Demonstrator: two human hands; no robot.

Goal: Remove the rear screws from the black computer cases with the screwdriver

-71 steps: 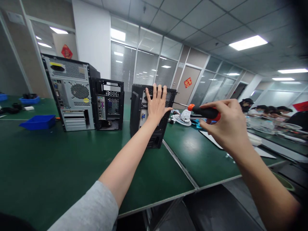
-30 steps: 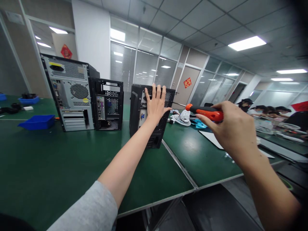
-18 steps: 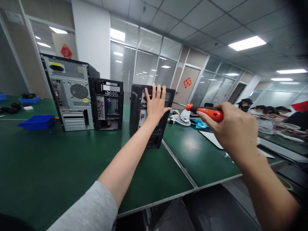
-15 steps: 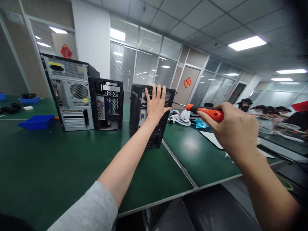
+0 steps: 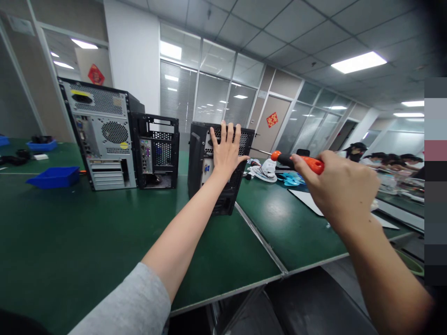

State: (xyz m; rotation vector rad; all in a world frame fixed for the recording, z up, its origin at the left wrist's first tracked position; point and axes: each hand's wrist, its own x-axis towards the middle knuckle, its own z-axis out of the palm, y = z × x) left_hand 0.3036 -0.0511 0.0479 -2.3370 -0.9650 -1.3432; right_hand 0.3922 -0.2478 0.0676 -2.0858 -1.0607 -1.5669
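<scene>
A black computer case (image 5: 198, 160) stands upright on the green table, its perforated back facing me. My left hand (image 5: 226, 151) lies spread against that back, fingers apart near the top edge. To the right of the case, my right hand (image 5: 340, 186) is wrapped round the handle of an orange and black screwdriver (image 5: 286, 159). The shaft points left, with its tip at the right side edge of the case. Whether the tip sits in a screw is too small to tell.
Two more computer cases, a large one (image 5: 113, 132) and a smaller black one (image 5: 159, 149), stand to the left. A blue bin (image 5: 54, 177) lies beyond them. A white fan-like item (image 5: 264, 171) and a blue cloth-like item (image 5: 292, 179) lie behind the screwdriver. Several people sit far right.
My right hand has turned slightly about the screwdriver handle and shifted a little. The left hand and the case have stayed in place.
</scene>
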